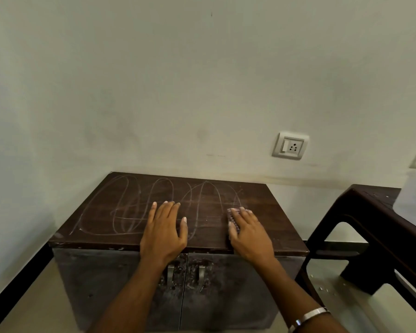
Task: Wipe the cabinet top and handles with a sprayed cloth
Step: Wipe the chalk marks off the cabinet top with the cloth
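Cabinet [135,272]: a low, dark two-door unit set against a pale wall, seen from above and in front.
Cabinet top [130,207]: dark brown wood grain, dusty, marked with pale looping streaks across its left and middle parts.
Cloth [233,218]: a small pinkish folded piece lying on the right part of the cabinet top, mostly covered by the right hand, with only its left edge showing.
Right hand [249,233]: palm down on the cloth, near the front edge of the top; its fingers [244,212] lie flat and extended, pressing the cloth against the wood rather than curling around it.
Left hand [163,230]: palm down on the bare middle of the top, just left of the right hand and not touching it; the fingers are spread, relaxed and holding nothing.
Handles [170,272]: two short metal pulls, side by side near the seam where the doors meet, below the front edge; the surface around them looks scuffed and grimy.
Wrist: a silver bracelet [310,316] sits on the right forearm.
Wall: a white socket with a switch [290,145] above and to the right of the cabinet.
Right side: a dark plastic chair [375,224] stands just beside the cabinet.
Floor [34,296]: pale tiles with a dark skirting strip along the left wall.
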A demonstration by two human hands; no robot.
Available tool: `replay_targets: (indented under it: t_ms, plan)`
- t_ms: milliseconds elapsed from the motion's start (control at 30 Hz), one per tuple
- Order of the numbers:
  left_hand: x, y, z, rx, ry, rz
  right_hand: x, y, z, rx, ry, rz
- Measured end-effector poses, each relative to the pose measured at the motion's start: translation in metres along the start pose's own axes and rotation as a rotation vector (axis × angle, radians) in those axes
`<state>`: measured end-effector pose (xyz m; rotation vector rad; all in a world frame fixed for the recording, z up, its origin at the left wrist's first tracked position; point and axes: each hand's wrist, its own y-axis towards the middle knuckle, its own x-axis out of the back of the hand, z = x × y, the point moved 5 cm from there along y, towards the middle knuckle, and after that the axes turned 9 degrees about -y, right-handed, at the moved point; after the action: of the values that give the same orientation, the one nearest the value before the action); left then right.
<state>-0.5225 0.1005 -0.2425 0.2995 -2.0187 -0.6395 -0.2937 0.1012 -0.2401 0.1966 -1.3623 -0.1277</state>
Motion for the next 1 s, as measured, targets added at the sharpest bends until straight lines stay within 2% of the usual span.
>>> replay_targets:
  t_ms: [133, 233, 500, 667, 833, 933, 1000]
  plan:
    - [-0.001, 0.0, -0.002, -0.002, 0.017, 0.004, 0.01, 0.003, -0.045, -0.125, -0.054, 0.009]
    - [-0.003, 0.0, -0.003, -0.003, 0.027, 0.02, 0.007, 0.008, -0.045, -0.161, -0.075, 0.022]
    - [-0.002, -0.001, -0.004, -0.009, -0.003, 0.004, -0.012, 0.031, 0.025, 0.013, -0.023, 0.029]
    - [-0.001, -0.001, -0.003, -0.011, -0.003, 0.011, -0.013, 0.036, 0.004, 0.003, -0.021, 0.023]
    - [-0.002, -0.001, -0.004, -0.003, 0.015, 0.021, -0.005, 0.045, -0.038, -0.115, -0.063, 0.007]
    - [-0.002, 0.0, -0.005, -0.004, 0.014, 0.014, -0.007, 0.051, -0.033, -0.155, -0.085, -0.004]
    - [-0.002, 0.0, -0.005, -0.004, 0.01, 0.005, -0.011, 0.055, -0.016, -0.116, -0.082, -0.007]
